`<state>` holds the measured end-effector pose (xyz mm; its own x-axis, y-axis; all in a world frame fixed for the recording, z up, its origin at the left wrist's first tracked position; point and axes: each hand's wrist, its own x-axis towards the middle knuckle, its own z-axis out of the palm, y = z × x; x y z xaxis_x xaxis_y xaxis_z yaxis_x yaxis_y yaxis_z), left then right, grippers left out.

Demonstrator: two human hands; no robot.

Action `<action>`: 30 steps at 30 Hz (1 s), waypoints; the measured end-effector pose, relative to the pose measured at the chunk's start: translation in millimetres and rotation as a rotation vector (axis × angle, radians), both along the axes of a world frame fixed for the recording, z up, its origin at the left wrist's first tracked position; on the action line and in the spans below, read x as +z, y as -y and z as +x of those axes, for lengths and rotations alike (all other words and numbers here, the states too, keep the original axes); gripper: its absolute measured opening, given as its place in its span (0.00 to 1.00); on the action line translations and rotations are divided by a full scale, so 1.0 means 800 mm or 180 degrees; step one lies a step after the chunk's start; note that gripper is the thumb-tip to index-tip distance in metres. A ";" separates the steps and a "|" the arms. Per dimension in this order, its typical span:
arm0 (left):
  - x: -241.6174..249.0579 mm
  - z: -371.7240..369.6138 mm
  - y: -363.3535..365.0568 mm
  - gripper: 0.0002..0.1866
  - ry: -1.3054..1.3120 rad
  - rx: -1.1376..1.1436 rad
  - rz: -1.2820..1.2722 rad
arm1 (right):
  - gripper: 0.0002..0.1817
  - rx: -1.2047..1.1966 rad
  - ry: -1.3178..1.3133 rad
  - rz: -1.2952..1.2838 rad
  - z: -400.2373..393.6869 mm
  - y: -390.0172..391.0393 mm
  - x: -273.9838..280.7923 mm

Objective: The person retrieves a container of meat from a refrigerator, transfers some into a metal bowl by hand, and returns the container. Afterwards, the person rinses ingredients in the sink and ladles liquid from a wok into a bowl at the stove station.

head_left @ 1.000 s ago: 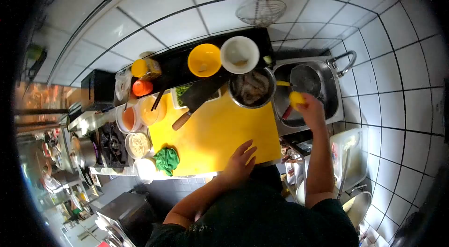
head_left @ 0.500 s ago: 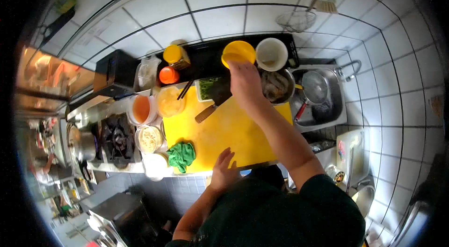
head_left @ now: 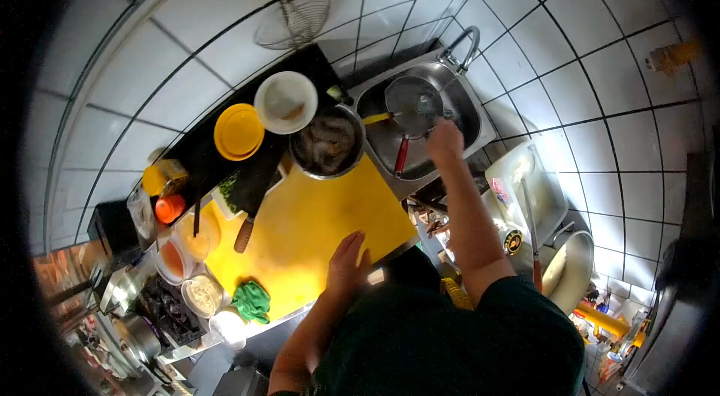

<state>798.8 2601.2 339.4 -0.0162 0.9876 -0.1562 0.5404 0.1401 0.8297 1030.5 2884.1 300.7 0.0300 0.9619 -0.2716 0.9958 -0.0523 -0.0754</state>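
Note:
My right hand (head_left: 446,139) reaches over the metal sink (head_left: 466,115), its fingertips beside the round mesh strainer (head_left: 414,105) in the basin; what its fingers hold, if anything, is too small to make out. A red handle (head_left: 402,156) lies below the strainer. My left hand (head_left: 347,262) hovers near the front edge of the yellow cutting board (head_left: 315,208), fingers extended and nothing held. A cleaver with a wooden handle (head_left: 244,235) rests at the board's far side, partly over a tray of chopped greens (head_left: 228,190).
A metal bowl of dark, wet food (head_left: 327,142), a white bowl (head_left: 286,102) and a yellow bowl (head_left: 238,131) stand behind the board. A green cloth (head_left: 251,301) lies at its left corner. Food tubs (head_left: 202,295) line the left side.
The view has turned toward the sink. My right hand has moved from the yellow bowl to the sink. My left hand remains near the board's front edge.

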 end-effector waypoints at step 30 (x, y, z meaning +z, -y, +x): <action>-0.121 0.142 -0.341 0.17 0.1558 0.0450 -0.3041 | 0.29 -0.2767 -0.3964 -0.1675 0.072 -0.181 -0.321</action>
